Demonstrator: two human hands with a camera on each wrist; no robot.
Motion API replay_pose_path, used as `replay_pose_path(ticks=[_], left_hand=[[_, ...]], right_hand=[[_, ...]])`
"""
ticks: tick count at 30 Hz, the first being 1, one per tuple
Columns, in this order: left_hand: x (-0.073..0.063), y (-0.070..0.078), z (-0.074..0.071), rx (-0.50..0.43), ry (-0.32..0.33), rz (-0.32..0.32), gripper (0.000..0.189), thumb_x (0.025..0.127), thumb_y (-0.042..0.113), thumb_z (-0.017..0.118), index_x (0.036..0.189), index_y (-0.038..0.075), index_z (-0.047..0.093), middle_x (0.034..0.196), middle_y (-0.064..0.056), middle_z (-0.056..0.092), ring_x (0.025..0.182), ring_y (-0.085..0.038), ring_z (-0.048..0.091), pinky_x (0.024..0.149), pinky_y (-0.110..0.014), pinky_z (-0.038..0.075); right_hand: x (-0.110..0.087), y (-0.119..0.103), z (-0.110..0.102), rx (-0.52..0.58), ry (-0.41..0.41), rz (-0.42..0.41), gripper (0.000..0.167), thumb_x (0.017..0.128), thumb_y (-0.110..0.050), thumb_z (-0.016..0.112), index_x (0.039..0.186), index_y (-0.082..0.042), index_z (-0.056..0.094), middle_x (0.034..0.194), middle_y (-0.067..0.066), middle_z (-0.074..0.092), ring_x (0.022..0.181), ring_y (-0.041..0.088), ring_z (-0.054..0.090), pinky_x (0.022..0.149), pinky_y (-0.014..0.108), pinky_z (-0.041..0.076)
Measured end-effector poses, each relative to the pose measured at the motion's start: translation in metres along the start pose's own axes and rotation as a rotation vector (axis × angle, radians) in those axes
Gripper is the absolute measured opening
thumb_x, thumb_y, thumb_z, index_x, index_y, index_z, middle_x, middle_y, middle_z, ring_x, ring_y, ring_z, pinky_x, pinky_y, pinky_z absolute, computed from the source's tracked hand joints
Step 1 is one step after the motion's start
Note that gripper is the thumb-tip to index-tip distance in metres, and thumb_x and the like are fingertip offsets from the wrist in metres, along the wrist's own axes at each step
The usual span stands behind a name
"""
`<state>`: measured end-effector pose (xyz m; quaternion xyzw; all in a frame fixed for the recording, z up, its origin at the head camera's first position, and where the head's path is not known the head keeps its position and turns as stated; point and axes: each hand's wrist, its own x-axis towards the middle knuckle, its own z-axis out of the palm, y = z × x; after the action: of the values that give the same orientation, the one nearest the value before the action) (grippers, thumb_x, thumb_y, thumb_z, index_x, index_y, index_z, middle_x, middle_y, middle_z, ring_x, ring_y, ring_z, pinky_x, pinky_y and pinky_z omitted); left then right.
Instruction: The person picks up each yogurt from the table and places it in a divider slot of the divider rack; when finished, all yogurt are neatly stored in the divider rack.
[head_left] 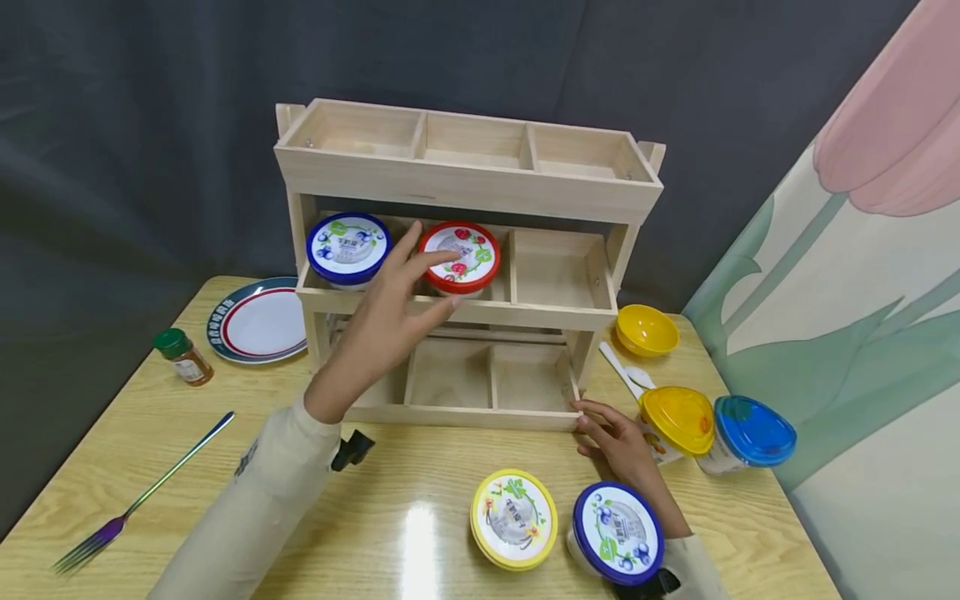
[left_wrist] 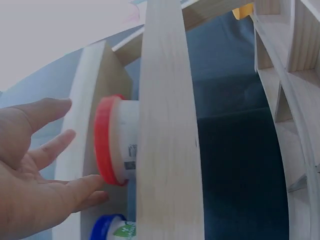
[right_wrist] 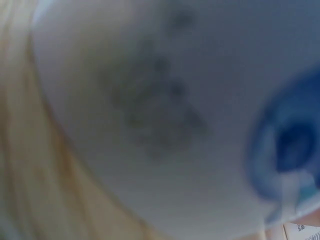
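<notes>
A three-tier wooden rack (head_left: 465,185) with divided trays stands at the back of the table. On its middle tier sit a blue-lidded tub (head_left: 348,250) at the left and a red-lidded tub (head_left: 480,250) in the centre. My left hand (head_left: 382,312) is spread over the red lid, fingers and thumb apart; in the left wrist view a gap shows between most of the hand (left_wrist: 40,170) and that lid (left_wrist: 103,140). At the rack's lower right corner, my right hand (head_left: 626,446) touches the wood with loosely bent fingers. Another tub's pale side (right_wrist: 125,150) fills the right wrist view, blurred.
A yellow-lidded tub (head_left: 513,521) and a second blue-lidded tub (head_left: 618,533) stand in front. To the right are a yellow bowl (head_left: 647,331), white utensils (head_left: 621,367), and containers with yellow (head_left: 678,419) and blue (head_left: 756,429) lids. A plate (head_left: 262,321), spice jar (head_left: 183,357) and fork (head_left: 142,500) lie left.
</notes>
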<state>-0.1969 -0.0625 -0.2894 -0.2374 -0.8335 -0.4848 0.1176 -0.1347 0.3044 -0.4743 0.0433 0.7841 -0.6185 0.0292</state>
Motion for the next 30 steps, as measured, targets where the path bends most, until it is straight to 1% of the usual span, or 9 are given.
replay_pose_path(ticks=[4, 9, 12, 16, 19, 21, 23, 27, 30], left_hand=[[-0.018, 0.005, 0.005, 0.000, 0.063, 0.091, 0.050, 0.102, 0.015, 0.079, 0.149, 0.010, 0.065, 0.179, -0.011, 0.022, 0.163, -0.034, 0.023, 0.126, -0.064, 0.034], [-0.045, 0.008, 0.010, -0.036, 0.153, 0.195, 0.041, 0.099, 0.005, 0.080, 0.140, 0.008, 0.071, 0.175, -0.010, 0.035, 0.161, -0.029, 0.032, 0.126, -0.060, 0.036], [-0.058, 0.009, 0.012, -0.060, 0.156, 0.238, 0.040, 0.098, 0.000, 0.080, 0.136, 0.009, 0.074, 0.173, -0.011, 0.039, 0.160, -0.029, 0.034, 0.125, -0.060, 0.037], [-0.076, 0.010, 0.015, -0.098, 0.105, 0.242, 0.045, 0.095, -0.001, 0.082, 0.137, 0.013, 0.073, 0.173, -0.006, 0.039, 0.160, -0.026, 0.035, 0.124, -0.059, 0.038], [-0.091, 0.011, 0.017, -0.107, 0.054, 0.222, 0.049, 0.093, 0.003, 0.086, 0.139, 0.016, 0.073, 0.173, -0.001, 0.040, 0.158, -0.026, 0.038, 0.124, -0.058, 0.039], [-0.102, 0.011, 0.020, -0.107, 0.013, 0.204, 0.050, 0.092, 0.007, 0.088, 0.138, 0.018, 0.073, 0.172, 0.002, 0.040, 0.157, -0.027, 0.040, 0.124, -0.058, 0.040], [-0.112, 0.009, 0.023, -0.105, -0.040, 0.185, 0.049, 0.092, 0.010, 0.089, 0.137, 0.022, 0.074, 0.172, 0.002, 0.041, 0.155, -0.028, 0.043, 0.122, -0.058, 0.042], [-0.129, 0.002, 0.034, -0.111, -0.150, 0.153, 0.048, 0.092, 0.017, 0.089, 0.137, 0.027, 0.074, 0.172, 0.001, 0.041, 0.149, -0.027, 0.052, 0.117, -0.056, 0.049], [-0.140, -0.004, 0.045, -0.119, -0.199, 0.151, 0.046, 0.093, 0.020, 0.089, 0.136, 0.028, 0.074, 0.171, 0.001, 0.042, 0.147, -0.026, 0.053, 0.116, -0.052, 0.051]], right_hand=[[0.000, -0.001, -0.001, -0.003, 0.006, -0.008, 0.039, 0.114, -0.014, 0.059, 0.148, 0.004, 0.061, 0.134, 0.011, 0.068, 0.104, 0.007, 0.070, 0.081, 0.026, 0.065], [0.001, -0.002, -0.001, -0.002, 0.007, -0.022, 0.038, 0.113, -0.013, 0.060, 0.147, 0.005, 0.062, 0.131, 0.011, 0.068, 0.104, 0.007, 0.070, 0.081, 0.026, 0.065], [0.002, -0.003, -0.001, 0.008, 0.006, -0.034, 0.037, 0.113, -0.013, 0.060, 0.146, 0.005, 0.062, 0.125, 0.013, 0.071, 0.103, 0.009, 0.070, 0.080, 0.026, 0.065], [0.001, -0.002, -0.001, 0.018, 0.001, -0.033, 0.037, 0.113, -0.013, 0.061, 0.145, 0.006, 0.062, 0.121, 0.011, 0.072, 0.103, 0.010, 0.069, 0.079, 0.026, 0.065], [0.001, -0.001, -0.001, 0.019, 0.001, -0.018, 0.038, 0.113, -0.014, 0.061, 0.146, 0.005, 0.062, 0.122, 0.006, 0.071, 0.104, 0.010, 0.069, 0.080, 0.026, 0.065], [0.001, -0.001, -0.001, 0.021, 0.002, -0.011, 0.038, 0.113, -0.014, 0.061, 0.146, 0.005, 0.062, 0.123, 0.006, 0.070, 0.103, 0.010, 0.068, 0.080, 0.027, 0.065], [0.000, -0.001, -0.001, 0.020, 0.003, -0.006, 0.039, 0.113, -0.014, 0.061, 0.146, 0.005, 0.062, 0.124, 0.004, 0.070, 0.104, 0.010, 0.068, 0.080, 0.027, 0.065], [0.000, 0.000, 0.000, 0.019, 0.006, -0.009, 0.039, 0.113, -0.014, 0.061, 0.147, 0.005, 0.062, 0.129, 0.006, 0.068, 0.104, 0.010, 0.068, 0.080, 0.026, 0.065], [-0.001, 0.001, 0.000, 0.016, 0.008, -0.006, 0.039, 0.113, -0.014, 0.061, 0.147, 0.004, 0.062, 0.135, 0.008, 0.066, 0.105, 0.009, 0.068, 0.080, 0.026, 0.065]])
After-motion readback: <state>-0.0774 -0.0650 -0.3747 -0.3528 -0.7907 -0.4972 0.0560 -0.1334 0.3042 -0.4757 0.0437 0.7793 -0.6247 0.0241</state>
